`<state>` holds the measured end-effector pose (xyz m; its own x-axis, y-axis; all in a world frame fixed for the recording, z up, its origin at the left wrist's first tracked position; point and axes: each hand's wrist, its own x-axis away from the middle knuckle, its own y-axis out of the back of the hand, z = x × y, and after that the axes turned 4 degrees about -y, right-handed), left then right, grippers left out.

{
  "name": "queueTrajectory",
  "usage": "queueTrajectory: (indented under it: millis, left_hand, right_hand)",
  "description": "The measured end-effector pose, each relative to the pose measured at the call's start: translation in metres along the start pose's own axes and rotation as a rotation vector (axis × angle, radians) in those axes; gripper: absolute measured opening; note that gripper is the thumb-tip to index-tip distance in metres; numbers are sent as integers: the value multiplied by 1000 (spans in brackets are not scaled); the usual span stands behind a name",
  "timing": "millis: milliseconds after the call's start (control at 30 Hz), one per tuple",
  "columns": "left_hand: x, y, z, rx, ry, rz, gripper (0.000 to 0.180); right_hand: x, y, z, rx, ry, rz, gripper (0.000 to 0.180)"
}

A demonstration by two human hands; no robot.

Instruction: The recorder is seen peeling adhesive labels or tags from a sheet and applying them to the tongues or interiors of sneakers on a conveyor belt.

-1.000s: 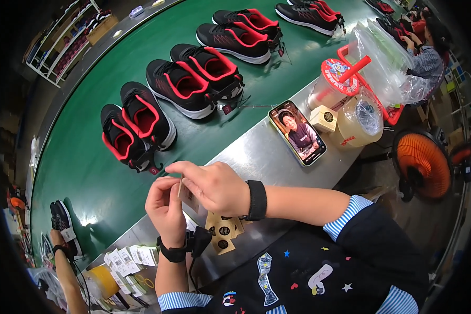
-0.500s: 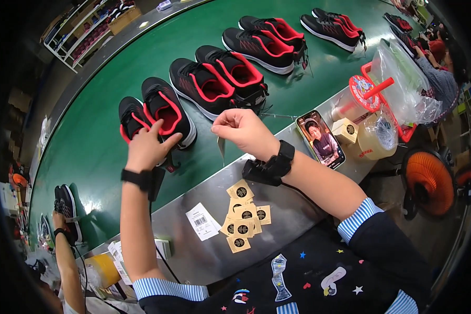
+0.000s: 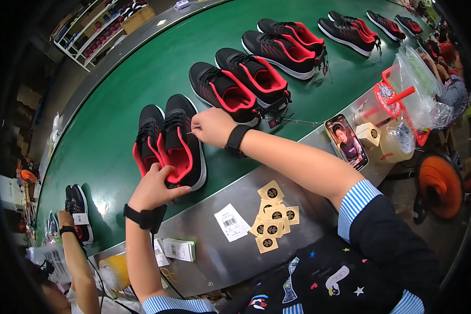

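Note:
A pair of black sneakers with red lining stands closest to me on the green work surface [image 3: 110,178]. At the heel of the right-hand sneaker [image 3: 198,165], my left hand [image 3: 154,191] curls its fingers over the collar, thumb behind the heel. The other sneaker [image 3: 147,137] sits tight against its left side. My right hand [image 3: 212,127] is closed in a pinch beside the laces and collar of the right-hand sneaker. A thin pale bit shows at its fingertips, too small to name.
More sneaker pairs [image 3: 238,78] line the green surface toward the far right. On the metal edge [image 3: 193,225] lie tan cards [image 3: 273,228], white labels [image 3: 230,222], a phone [image 3: 346,142] and a drink cup [image 3: 376,107]. A co-worker's hand [image 3: 65,219] touches a shoe at left.
My right hand has moved left to the nearest pair; the small tag hanging from it no longer shows. That pair stands closer to me and turned, my left hand at its heel. The view has shifted.

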<state>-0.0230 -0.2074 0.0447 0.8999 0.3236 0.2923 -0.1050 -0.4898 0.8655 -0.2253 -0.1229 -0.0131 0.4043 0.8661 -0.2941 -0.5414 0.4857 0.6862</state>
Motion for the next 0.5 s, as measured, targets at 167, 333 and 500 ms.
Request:
queueTrajectory:
  millis: [167, 333, 500]
  left_hand:
    - [-15, 12, 5, -351, -174, -446, 29]
    - [-52, 8, 16, -145, -240, -509, 18]
    - [-64, 9, 25, -32, -204, -426, 15]
  right_hand:
    - [-7, -15, 10, 17, 109, 26, 9]
    - [-14, -20, 14, 79, 86, 101, 10]
    - [-23, -31, 13, 102, 135, 94, 14]
